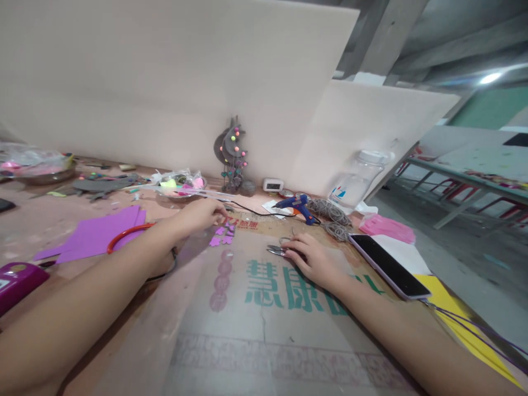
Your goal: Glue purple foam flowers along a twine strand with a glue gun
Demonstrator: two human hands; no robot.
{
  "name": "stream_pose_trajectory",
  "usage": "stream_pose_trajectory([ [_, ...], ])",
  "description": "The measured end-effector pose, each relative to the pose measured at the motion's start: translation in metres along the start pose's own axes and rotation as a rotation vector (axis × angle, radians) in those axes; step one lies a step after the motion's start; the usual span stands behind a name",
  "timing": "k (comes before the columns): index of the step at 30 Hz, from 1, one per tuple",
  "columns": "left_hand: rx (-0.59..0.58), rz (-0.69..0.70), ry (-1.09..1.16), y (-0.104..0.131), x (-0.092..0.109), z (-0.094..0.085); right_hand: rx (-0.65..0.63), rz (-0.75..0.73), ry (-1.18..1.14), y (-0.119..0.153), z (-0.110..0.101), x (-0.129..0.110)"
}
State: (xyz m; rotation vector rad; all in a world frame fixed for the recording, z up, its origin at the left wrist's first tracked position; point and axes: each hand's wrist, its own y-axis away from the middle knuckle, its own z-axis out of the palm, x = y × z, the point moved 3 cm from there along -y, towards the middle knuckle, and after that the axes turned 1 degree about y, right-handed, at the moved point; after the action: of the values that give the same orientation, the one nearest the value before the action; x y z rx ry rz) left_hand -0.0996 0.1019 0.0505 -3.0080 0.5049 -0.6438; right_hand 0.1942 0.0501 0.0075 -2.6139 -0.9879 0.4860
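Note:
My left hand [205,213] reaches over the small purple cut-out shapes [223,236], its fingertips bent close above their upper edge. Whether anything is between those fingers is too small to tell. My right hand [307,256] is closed round small metal scissors [276,250], whose blades point left over the plastic-covered printed board [264,324]. Beyond the hands, a blue glue gun [300,206] lies on its side beside coils of grey cord [330,212]. A grey crescent ornament with coloured beads [233,151] stands against the pale panel.
Purple sheets [101,234] and an orange-red handle [127,235] lie at the left, near a magenta device [20,283]. A bowl [179,184] and a white timer [273,185] stand behind. A phone [388,265], yellow sheet [454,313] and clear bottle [357,179] are at the right.

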Motion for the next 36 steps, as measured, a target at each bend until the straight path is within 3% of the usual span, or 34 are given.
stream_pose_trajectory([
  [11,-0.126,-0.029,-0.057,0.004,-0.007,0.008,0.018,0.003,-0.006,0.001,-0.002,-0.003],
  [25,-0.159,-0.003,-0.155,0.004,-0.001,0.019,-0.008,0.016,-0.001,0.001,-0.001,-0.001],
  [36,-0.19,0.07,-0.188,0.008,0.003,0.012,-0.04,0.048,0.018,0.002,0.004,0.006],
])
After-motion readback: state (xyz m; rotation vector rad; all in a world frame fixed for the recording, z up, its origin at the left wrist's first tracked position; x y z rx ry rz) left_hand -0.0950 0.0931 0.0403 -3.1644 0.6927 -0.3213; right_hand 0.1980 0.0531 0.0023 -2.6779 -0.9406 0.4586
